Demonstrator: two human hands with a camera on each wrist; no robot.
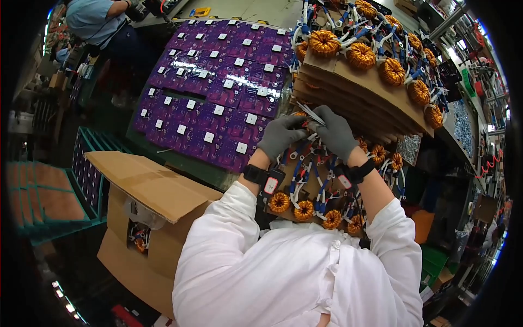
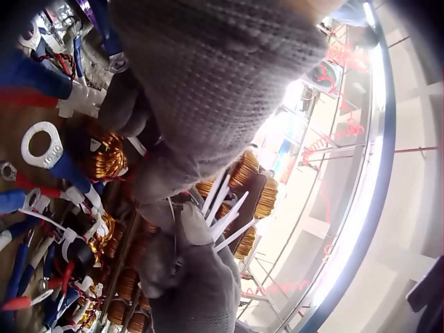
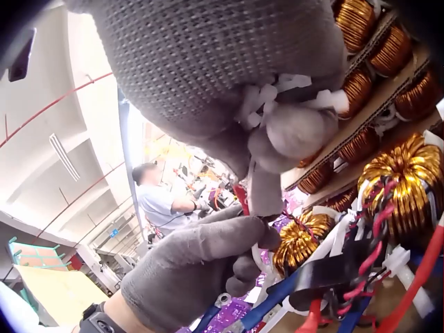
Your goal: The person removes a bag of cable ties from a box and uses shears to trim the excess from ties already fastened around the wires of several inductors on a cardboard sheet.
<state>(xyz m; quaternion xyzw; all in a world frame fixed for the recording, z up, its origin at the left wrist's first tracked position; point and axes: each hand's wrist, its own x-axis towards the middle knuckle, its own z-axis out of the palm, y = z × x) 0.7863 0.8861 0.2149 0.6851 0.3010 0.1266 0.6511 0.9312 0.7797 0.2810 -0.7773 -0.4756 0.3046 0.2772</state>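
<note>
**Head view.** The left hand (image 1: pixel 280 136) and right hand (image 1: pixel 336 132), both in grey gloves, meet over a cardboard sheet (image 1: pixel 310 192) just in front of the person's chest. The sheet carries copper coils (image 1: pixel 304 210) wired in blue and red. The right hand grips a bundle of white cable ties (image 1: pixel 311 114) with the tails fanning upward, probably so that its fingertips are free for the work. Behind the hands rises a stack (image 1: pixel 348 90) of further sheets, with cardboard parting each layer of coils. Purple trays (image 1: pixel 218 82) of small white parts lie on the table (image 1: pixel 180 162) to the left. An open cardboard box (image 1: pixel 147 185) stands lower left, and another person (image 1: pixel 95 19) works beyond.

**Left wrist view.** The left hand (image 2: pixel 208 69) curls its fingers narrowly towards a coil (image 2: pixel 107 161); what they pinch cannot be told. Below it, the right hand (image 2: pixel 194 284) holds the cable ties (image 2: pixel 225 208).

**Right wrist view.** The heads of the cable ties (image 3: pixel 274 94) sit clamped in the palm of the right hand (image 3: pixel 208 62). Its forefinger reaches down to the left hand (image 3: pixel 194 260) beside a coil (image 3: pixel 300 239). A lamp-lit workshop hall lies behind.
</note>
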